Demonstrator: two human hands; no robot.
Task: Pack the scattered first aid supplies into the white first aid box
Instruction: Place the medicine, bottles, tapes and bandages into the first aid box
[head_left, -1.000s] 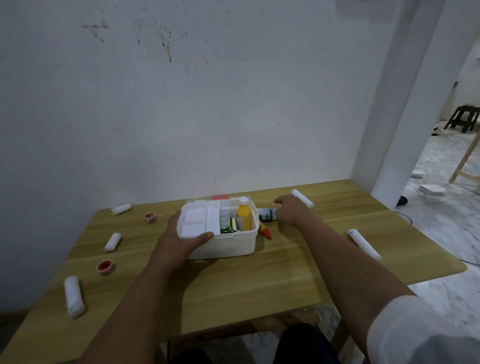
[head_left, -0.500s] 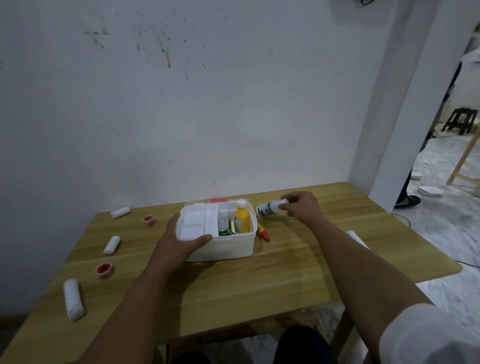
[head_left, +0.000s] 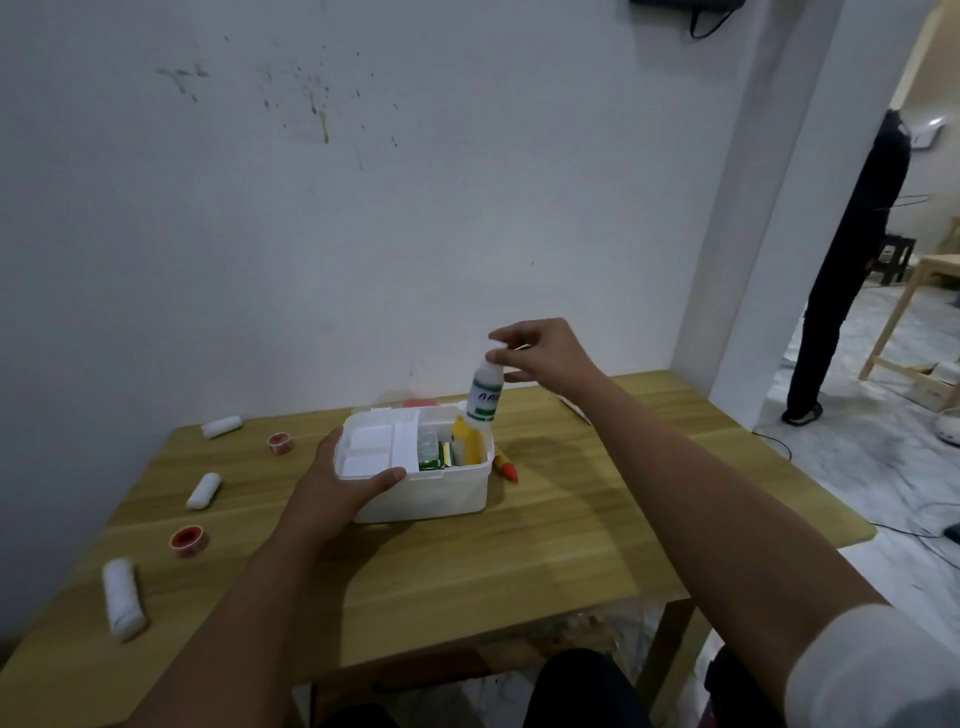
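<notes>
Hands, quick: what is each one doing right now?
Left hand: grips the near left corner of the white first aid box.
Right hand: pinches the top of a small white bottle above the box.

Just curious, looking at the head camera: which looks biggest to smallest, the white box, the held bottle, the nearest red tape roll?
1. white box
2. bottle
3. red tape roll, plainly the smallest.
</notes>
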